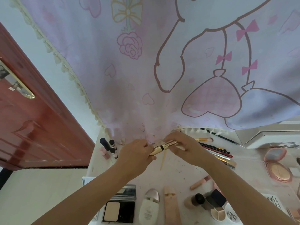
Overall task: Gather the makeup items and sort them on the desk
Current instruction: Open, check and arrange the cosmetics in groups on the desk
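holding a gold tube (164,147) between them, both hands meet above the far middle of the worktop (178,169). the left hand (135,153) has its fingers curled round the tube's near end; the right hand (186,147) grasps the far end. a black band rings the tube's middle. left of the hands stand small bottles (112,149). right of them lie pencils and brushes (217,151), then a pink compact (278,166). near the person sit a powder case (119,208), a white bottle (150,207), a peach tube (170,203) and dark-capped bottles (206,202). a printed cloth (146,70) hangs just behind the hands.
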{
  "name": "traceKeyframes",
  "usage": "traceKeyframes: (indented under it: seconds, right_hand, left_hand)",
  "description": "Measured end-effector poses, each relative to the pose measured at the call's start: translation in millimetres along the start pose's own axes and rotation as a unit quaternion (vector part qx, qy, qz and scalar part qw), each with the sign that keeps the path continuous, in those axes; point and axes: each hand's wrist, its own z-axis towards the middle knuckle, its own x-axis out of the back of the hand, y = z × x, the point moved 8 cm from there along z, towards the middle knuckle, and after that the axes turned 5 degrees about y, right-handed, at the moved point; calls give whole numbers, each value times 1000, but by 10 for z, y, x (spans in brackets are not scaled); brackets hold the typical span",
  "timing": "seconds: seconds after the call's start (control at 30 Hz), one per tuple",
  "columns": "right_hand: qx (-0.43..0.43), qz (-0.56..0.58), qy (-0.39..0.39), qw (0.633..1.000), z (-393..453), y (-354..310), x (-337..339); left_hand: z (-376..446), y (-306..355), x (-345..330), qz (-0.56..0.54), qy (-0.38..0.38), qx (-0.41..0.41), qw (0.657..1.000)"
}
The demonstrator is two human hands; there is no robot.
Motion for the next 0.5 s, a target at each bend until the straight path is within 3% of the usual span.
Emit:
traceKeyframes:
  seconds: [0.1, 0.17, 0.23, 0.3, 0.4, 0.5]
  right_hand:
    - [-69, 79, 24, 994, 49, 164, -40]
    - [-130, -1, 66, 989, 90, 404, -13]
    - [-160, -247, -29, 955, 108, 685, -143]
    - [-196, -389, -182, 882, -11, 1034, -379]
    - [-281, -391, -305, 822, -257, 1468, -617]
    - [-314, -376, -337, 804, -345, 1669, -732]
  left_hand:
    - [-55, -160, -291, -49, -72, 59, 994]
    - [-81, -302, -508, -63, -112, 112, 985]
    - [-143, -404, -766, -86, -168, 168, 968]
    - [-211, -489, -1012, -118, -212, 226, 943]
    - [-243, -533, -1286, -125, -247, 270, 922]
    - [-223, -595, -1490, -151, -258, 315, 901]
